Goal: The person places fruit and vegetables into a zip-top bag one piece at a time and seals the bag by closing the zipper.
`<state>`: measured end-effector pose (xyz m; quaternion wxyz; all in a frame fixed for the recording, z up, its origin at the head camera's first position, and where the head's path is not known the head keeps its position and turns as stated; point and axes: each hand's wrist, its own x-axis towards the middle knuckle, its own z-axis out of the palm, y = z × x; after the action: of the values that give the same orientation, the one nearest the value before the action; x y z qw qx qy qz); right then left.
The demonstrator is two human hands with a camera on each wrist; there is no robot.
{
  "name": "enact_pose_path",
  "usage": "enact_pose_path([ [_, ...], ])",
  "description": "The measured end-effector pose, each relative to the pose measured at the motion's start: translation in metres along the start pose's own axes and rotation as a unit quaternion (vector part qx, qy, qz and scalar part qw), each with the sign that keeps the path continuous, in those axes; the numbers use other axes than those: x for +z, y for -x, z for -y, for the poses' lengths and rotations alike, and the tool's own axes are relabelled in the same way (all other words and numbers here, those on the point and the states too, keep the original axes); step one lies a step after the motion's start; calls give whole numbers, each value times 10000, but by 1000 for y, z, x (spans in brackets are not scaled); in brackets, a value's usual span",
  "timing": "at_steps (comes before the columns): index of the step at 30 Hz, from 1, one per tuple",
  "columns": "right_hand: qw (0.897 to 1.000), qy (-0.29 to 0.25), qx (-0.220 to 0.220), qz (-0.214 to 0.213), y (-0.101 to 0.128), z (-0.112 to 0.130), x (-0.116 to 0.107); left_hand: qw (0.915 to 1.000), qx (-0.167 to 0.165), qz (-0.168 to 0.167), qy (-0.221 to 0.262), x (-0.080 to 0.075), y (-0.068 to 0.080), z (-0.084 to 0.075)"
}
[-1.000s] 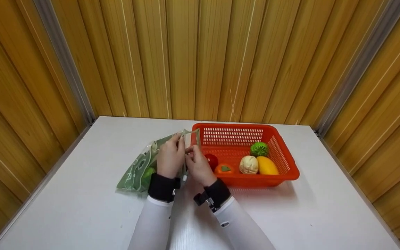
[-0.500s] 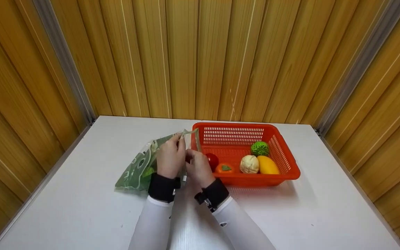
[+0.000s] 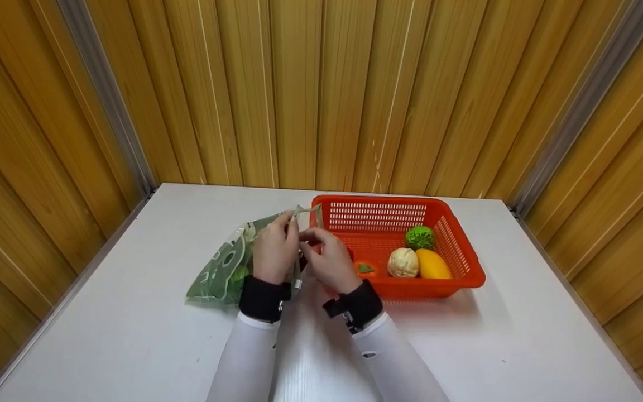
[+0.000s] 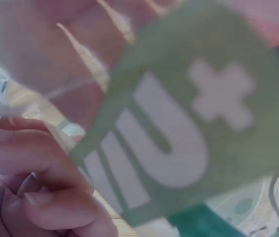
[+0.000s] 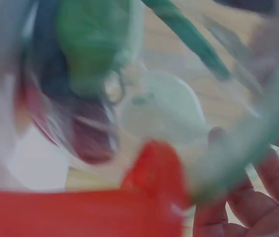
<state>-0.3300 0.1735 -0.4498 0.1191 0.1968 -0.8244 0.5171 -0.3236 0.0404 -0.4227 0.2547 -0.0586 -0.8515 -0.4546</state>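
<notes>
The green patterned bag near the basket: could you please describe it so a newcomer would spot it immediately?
On the white table, look just left of the orange basket. There lies the bag, its top edge pinched by the left hand and right hand. It is the only soft, green-and-white printed thing there; the basket is rigid plastic.

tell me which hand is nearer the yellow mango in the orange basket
Right. The right hand is at the basket's near left corner, a few items from the mango. The left hand grips the green bag, outside the basket, farther left.
</notes>
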Motion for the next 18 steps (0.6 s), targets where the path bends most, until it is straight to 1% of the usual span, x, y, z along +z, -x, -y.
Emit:
enact_pose_path([
  [5,9978,-425,75,-509,-1,4,-25,10000,14,-30,32,2,0,-1],
  [9,9932,-550,204,-1004,-5,0,-48,9999,123,-67,13,4,1,0],
  [12,9889,-592,334,-1320,-13,-6,-64,9999,154,-60,9,4,1,0],
  [15,9885,-452,600,-1310,-28,-13,-76,9999,124,-91,-3,4,1,0],
  [16,9894,-313,701,-1236,-34,-17,-78,9999,98,-80,8,3,1,-1],
  [18,9916,62,883,-939,-46,-26,-81,9999,62,-82,27,3,2,-1],
])
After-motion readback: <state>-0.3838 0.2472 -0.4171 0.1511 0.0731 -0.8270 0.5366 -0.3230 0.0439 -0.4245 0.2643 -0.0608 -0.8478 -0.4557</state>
